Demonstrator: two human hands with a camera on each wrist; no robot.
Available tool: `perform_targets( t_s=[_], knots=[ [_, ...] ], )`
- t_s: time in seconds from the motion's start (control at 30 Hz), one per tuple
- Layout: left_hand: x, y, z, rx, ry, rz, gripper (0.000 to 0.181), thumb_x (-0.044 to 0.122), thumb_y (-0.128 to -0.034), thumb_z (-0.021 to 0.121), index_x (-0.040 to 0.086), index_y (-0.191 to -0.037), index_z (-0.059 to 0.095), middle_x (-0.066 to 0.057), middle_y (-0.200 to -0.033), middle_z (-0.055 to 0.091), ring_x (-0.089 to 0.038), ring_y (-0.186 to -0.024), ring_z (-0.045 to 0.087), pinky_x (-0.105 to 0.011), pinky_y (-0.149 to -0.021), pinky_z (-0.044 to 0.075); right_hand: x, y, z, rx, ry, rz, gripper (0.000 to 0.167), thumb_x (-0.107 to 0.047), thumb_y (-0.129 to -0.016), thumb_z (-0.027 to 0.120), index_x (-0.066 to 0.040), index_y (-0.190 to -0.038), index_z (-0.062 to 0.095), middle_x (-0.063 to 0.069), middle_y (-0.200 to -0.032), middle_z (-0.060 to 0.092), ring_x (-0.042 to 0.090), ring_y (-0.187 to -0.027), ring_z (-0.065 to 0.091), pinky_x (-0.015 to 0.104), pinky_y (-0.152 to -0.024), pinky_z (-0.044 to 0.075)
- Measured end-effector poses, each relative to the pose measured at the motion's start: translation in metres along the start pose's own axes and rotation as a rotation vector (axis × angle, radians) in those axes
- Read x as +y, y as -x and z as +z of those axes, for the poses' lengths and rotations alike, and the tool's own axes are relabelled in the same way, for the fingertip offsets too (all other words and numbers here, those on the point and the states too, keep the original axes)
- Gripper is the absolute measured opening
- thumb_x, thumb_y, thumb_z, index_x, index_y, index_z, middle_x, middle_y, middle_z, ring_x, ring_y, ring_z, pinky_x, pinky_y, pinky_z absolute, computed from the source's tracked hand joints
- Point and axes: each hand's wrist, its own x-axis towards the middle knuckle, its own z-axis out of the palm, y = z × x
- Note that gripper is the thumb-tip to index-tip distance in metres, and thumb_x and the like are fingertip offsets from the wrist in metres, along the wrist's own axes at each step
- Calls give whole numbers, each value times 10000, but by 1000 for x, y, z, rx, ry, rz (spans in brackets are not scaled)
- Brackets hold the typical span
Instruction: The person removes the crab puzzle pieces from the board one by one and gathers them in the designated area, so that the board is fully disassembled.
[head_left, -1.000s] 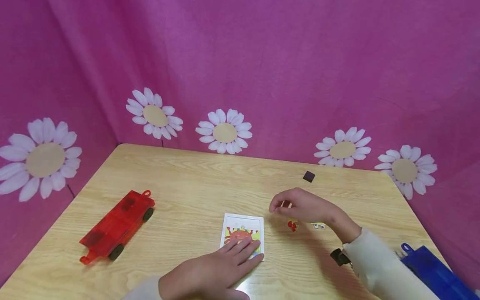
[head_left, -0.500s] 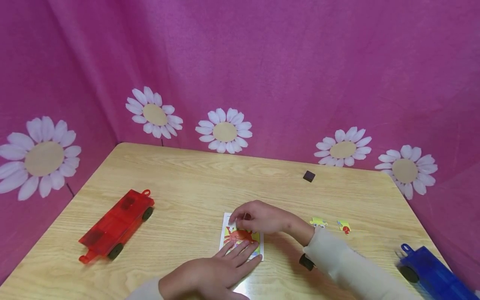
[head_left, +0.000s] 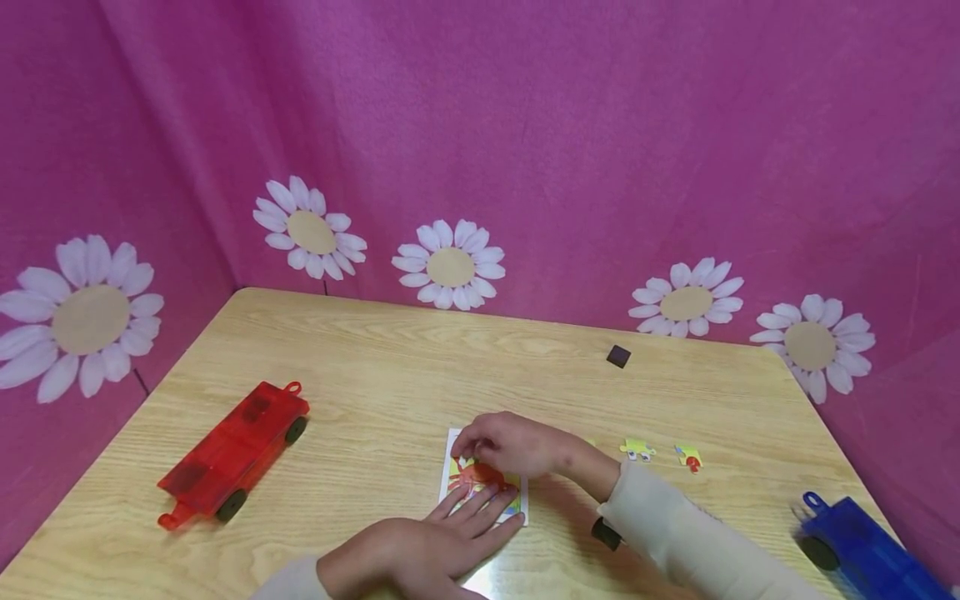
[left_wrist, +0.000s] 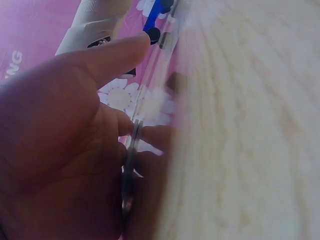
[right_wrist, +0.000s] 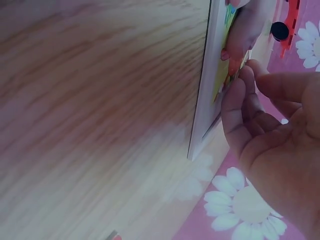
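A small white-framed jigsaw puzzle (head_left: pixel 447 479) with a red crab picture lies on the table in front of me. My left hand (head_left: pixel 427 546) rests flat over its lower part, fingers spread. In the left wrist view, the left hand (left_wrist: pixel 60 140) has its thumb held away from the fingers at the frame's edge. My right hand (head_left: pixel 517 446) is over the upper part of the puzzle. In the right wrist view, the right hand (right_wrist: pixel 280 125) pinches a puzzle piece between thumb and fingertips, against the picture; the piece is mostly hidden.
Loose yellow puzzle pieces lie to the right, one with eyes (head_left: pixel 638 450) and one with red (head_left: pixel 688 457). A red toy car base (head_left: pixel 236 450) stands left, a blue one (head_left: pixel 870 542) right. A dark square (head_left: pixel 618 357) lies farther back on the table (head_left: pixel 360 358).
My right hand has moved left from beside the loose pieces onto the upper part of the puzzle, carrying a piece. The left hand has stayed on the puzzle.
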Motion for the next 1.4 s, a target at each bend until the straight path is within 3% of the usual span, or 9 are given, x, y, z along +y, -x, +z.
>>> perform_targets(
  t_s=[0.37,0.63,0.9,1.23,1.4],
  knots=[
    [-2,0,-2,-22,44,-4,907,584,-1039,484,115,-1665,26,-133,-1699,-142,-225,-1523,-219,-542,-1211,-78,-6,-2,2,15,34,41,217,14,-1012,560,-90,-1088,734,-59,-982,637,78,-886,558,264,-835,495],
    [-2,1,-1,-20,27,1,902,582,-1039,479,114,-1666,29,-143,-1699,-138,-231,-1522,-213,-550,-1211,-68,-6,-5,4,8,39,43,155,-24,-1017,588,-96,-1068,715,-93,-851,612,34,-726,524,234,-691,486],
    [-2,2,0,-8,-15,0,899,603,-1041,454,111,-1665,34,-146,-1703,-120,-254,-1535,-183,-544,-1216,-51,-7,-6,3,16,39,41,174,-11,-1026,572,-104,-1061,715,-83,-881,634,43,-755,553,249,-732,500],
    [-3,1,-2,-24,49,-1,914,577,-1036,496,110,-1665,25,-138,-1696,-152,-237,-1525,-211,-545,-1207,-86,-8,-5,3,23,9,43,176,18,-1018,554,-84,-1051,693,-68,-790,595,34,-669,500,238,-651,462],
    [-3,1,-2,-24,49,1,908,569,-1037,500,116,-1666,28,-132,-1699,-149,-231,-1523,-217,-533,-1209,-91,-8,-7,4,29,12,39,146,-2,-1011,584,-106,-1020,686,-88,-794,605,29,-688,536,236,-681,489]
  ],
)
